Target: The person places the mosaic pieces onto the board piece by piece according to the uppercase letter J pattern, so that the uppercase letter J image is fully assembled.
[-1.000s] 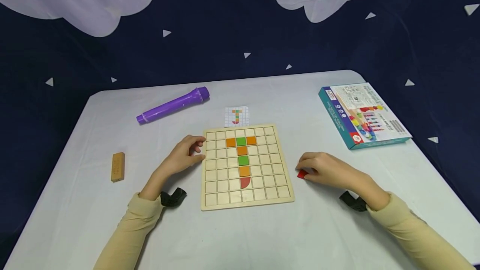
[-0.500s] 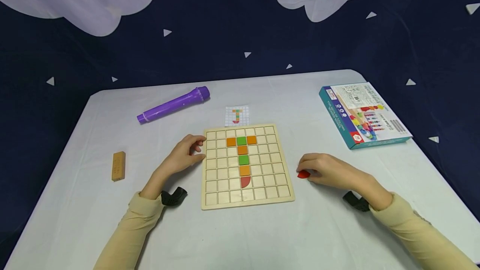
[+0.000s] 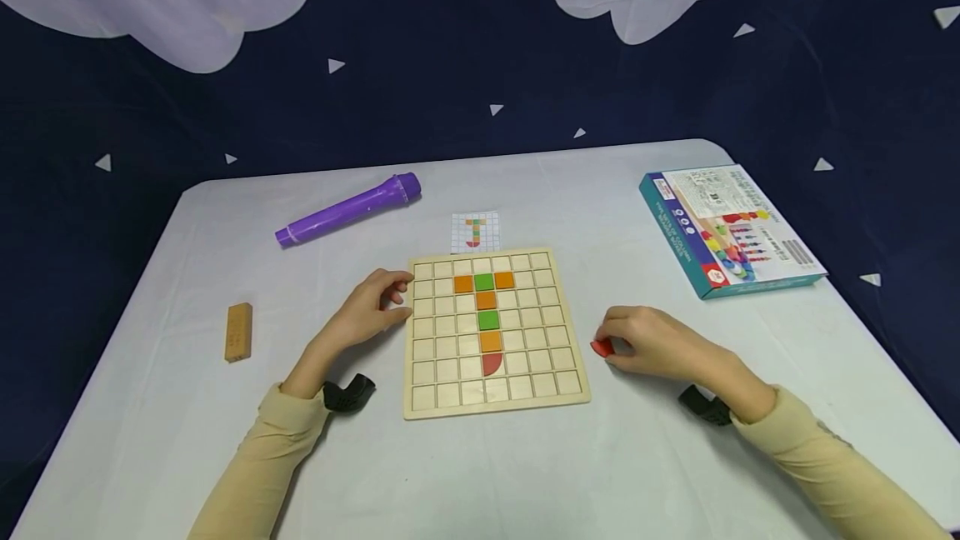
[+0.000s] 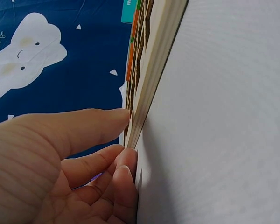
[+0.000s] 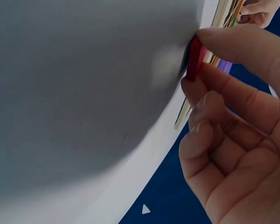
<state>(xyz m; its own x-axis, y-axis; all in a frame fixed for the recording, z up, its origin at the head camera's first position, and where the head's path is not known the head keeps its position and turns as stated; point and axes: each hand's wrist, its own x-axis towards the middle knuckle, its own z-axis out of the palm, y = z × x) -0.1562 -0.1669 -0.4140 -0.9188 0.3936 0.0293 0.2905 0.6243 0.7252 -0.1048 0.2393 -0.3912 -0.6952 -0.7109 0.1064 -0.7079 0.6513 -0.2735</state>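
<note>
A wooden grid board (image 3: 447, 372) lies flat on the white table. Orange and green square tiles form a T shape in its cells, with a red quarter-round tile (image 3: 492, 364) at the foot of the stem. My left hand (image 3: 367, 307) rests at the board's left edge, thumb and fingertips touching the rim, as the left wrist view shows up close. To the right of the board, my right hand (image 3: 652, 342) pinches a small red tile (image 5: 194, 58) between thumb and index finger, low over the tabletop. Its other fingers curl in loosely; the tile's full outline is partly hidden.
Behind the board lies a small pattern card (image 3: 476, 232) with a coloured figure on a grid. A purple microphone-shaped tube (image 3: 348, 210) is at the back left, a wooden block (image 3: 238, 332) at the left. A flat toy box (image 3: 731, 230) lies at the back right.
The red tile has turned between the right fingertips, showing a different side, while that hand stays in nearly the same place. The left hand and the board keep still.
</note>
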